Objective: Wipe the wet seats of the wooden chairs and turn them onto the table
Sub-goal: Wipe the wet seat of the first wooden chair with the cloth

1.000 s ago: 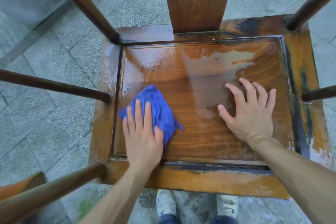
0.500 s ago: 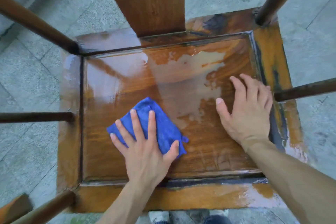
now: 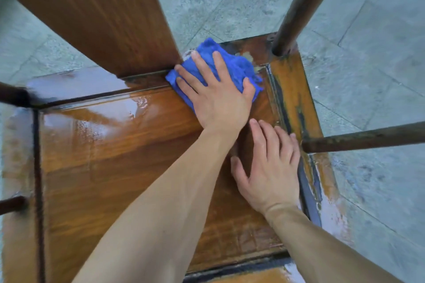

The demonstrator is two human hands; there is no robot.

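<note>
Pressing flat on a blue cloth (image 3: 232,69), the left hand (image 3: 218,96) reaches across the wooden chair seat (image 3: 119,167) to its far right corner. Its fingers (image 3: 202,65) are straight and slightly spread, with the thumb lying on the cloth's right edge. The cloth is bunched under the palm and shows beyond the fingertips and to either side of them, touching the foot of the broad back slat (image 3: 92,14) just left of the fingers. A dark round post (image 3: 301,4) rises from the seat frame beyond and to the right of the fingertips, apart from the cloth.

The right hand (image 3: 269,167) rests palm down on the seat, nearer the person than the left hand and just right of the left wrist. Its fingers (image 3: 276,140) are straight and close together, the thumb stretched out to the left; they hold nothing. The tips lie near the groove along the right seat frame (image 3: 296,89), and the end of a dark armrest rail (image 3: 363,138) meets the frame just right of them.

Left of both hands the seat panel shines with a film of water (image 3: 92,122), brightest toward the far left corner. The frame's varnish is worn and dark-streaked on the right side. Grey stone paving (image 3: 368,53) lies beyond the chair.
</note>
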